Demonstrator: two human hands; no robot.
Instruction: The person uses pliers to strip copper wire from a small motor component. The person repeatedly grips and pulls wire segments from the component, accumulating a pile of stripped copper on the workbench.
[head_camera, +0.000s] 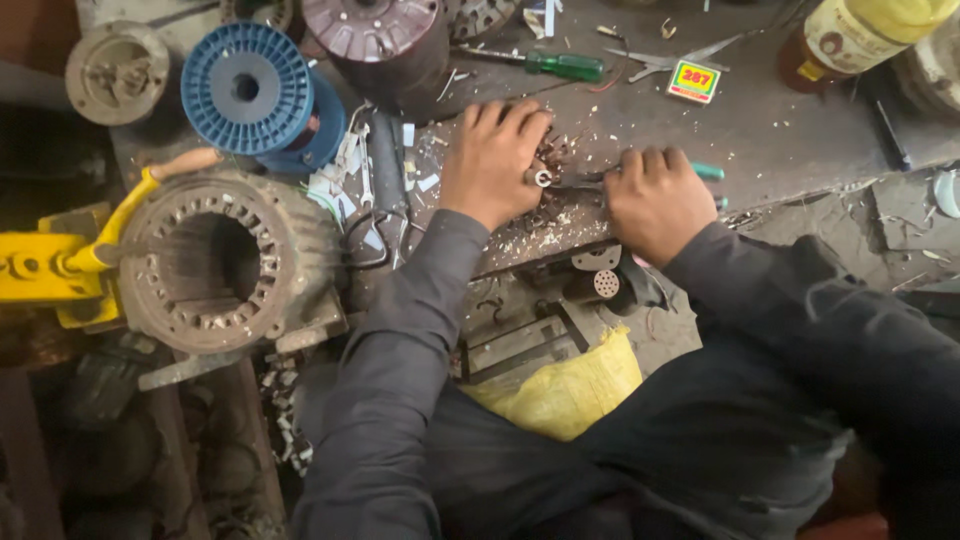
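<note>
My left hand (490, 160) presses down on a small metal part with a white ring (542, 178) on the dirty workbench (780, 130), fingers curled over it. My right hand (655, 200) is closed around a tool with a green handle (708, 171) whose dark shaft (580, 183) points left at the small part. The two hands sit close together near the bench's front edge. Pale chips and debris (545, 230) lie scattered under them.
A motor stator housing (215, 260) stands at left beside a yellow device (50, 270). A blue wire spool (250, 90), a dark rotor (385, 40), a green screwdriver (560, 65), scissors (665, 60), a small box (694, 80) and a bottle (860, 30) lie behind. A yellow bag (565, 385) is below.
</note>
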